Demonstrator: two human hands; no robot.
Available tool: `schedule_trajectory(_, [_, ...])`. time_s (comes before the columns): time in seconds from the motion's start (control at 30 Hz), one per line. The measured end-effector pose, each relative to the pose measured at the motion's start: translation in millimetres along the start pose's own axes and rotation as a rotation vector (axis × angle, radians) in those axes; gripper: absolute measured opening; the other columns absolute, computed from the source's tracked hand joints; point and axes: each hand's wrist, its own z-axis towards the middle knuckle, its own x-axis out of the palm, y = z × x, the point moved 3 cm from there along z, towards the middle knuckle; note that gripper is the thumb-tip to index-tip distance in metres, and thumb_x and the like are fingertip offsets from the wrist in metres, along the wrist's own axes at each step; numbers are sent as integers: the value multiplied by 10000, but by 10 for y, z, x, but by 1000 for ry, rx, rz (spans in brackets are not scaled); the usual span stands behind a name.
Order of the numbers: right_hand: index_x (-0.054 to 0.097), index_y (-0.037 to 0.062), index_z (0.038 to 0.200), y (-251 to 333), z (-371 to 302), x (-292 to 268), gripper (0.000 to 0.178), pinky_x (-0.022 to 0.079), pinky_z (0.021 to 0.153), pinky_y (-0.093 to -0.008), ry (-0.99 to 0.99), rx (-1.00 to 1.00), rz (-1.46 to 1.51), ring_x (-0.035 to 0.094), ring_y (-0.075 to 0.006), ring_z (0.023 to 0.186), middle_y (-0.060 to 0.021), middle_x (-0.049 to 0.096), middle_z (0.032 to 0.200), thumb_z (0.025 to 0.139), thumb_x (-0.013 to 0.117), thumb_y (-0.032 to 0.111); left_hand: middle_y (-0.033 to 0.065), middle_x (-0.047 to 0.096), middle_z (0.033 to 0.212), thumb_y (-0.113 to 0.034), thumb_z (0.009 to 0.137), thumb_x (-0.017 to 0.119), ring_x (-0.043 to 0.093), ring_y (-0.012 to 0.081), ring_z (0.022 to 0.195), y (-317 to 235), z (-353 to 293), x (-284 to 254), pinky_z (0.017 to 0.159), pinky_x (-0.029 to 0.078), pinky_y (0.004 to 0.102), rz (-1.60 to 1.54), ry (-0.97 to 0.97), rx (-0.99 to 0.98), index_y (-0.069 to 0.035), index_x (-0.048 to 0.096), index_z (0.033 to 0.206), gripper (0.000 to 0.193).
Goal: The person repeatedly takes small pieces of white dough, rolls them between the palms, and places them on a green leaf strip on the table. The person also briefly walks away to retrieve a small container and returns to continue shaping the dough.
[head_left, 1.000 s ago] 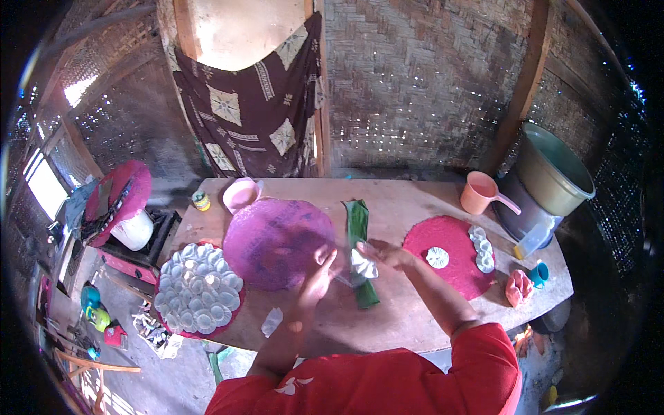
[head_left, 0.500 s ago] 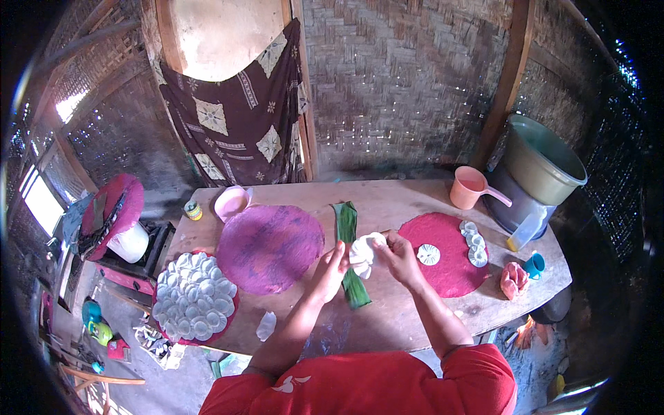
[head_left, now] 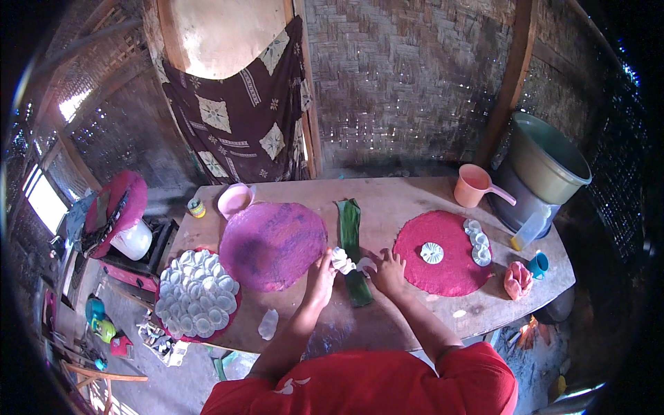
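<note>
Two bare hands meet near the centre of the frame, with a white piece [head_left: 342, 261] between them, above the middle of the green leaf [head_left: 349, 221] on the table [head_left: 398, 194]. The left hand [head_left: 320, 280] is the nearer: its thumb and fingers pinch the fluted end, so the white piece lies directly to the right of that grip, just past the fingertips. The right hand [head_left: 389, 275] comes in from the lower right, its fingers curved and somewhat apart, at the thin, pale tail; the tail is small and blurred here, so I cannot tell whether thumb and finger close on it or merely touch it. The long axis of the white piece runs from one hand to the other, sloping gently from upper left to lower right, with the fuller, ruffled end toward the left and the narrower tail toward the right. It lies across the leaf, whose own length runs nearly straight up and down the frame, its lower end leaning a little to the right. The purple mat [head_left: 273, 238] is beyond the left hand, toward the upper left; right of the right hand, the red mat [head_left: 443, 280] bears a white disc [head_left: 432, 253].
</note>
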Motion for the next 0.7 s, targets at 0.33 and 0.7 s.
schedule_trajectory(0.33, [601,37,1027,325,-6,78,244,457,839,-320,434,724,2309,582,-176,890,-73,622,966,946,587,267,55,631,1022,-293,1006,476,579,100,953,36,-30,114,830,433,223,-67,-132,120,32,595,1099,358])
schedule_trajectory(0.7, [625,36,1112,383,-41,-928,316,472,709,-326,-241,-237,719,619,-228,788,-100,639,884,801,651,-13,63,701,875,-18,846,686,648,79,746,-108,-123,346,630,505,220,543,43,382,43,640,1023,193])
